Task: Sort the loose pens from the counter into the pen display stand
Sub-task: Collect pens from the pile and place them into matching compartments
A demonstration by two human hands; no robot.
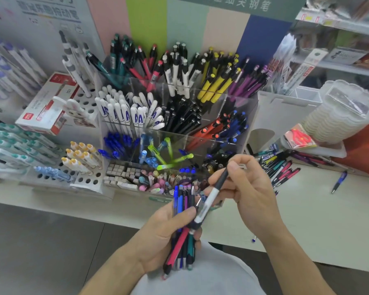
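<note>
My left hand (158,237) grips a bundle of mixed pens (184,235), blue, purple, pink and teal, held upright in front of me. My right hand (249,192) pinches a black and white pen (211,196) by its dark upper end; its lower end rests against the bundle. Behind my hands stands the clear tiered pen display stand (241,103), its compartments filled with pens sorted by colour. A pile of loose pens (279,165) lies on the white counter (307,220) to the right, and a single blue pen (339,181) lies apart from it.
White peg-hole racks with pens (81,167) stand left of the stand. A red and white box (45,107) sits behind them. A stack of clear plastic containers (341,111) and packaged red scissors (300,136) are at the right. Shelves rise at the back right.
</note>
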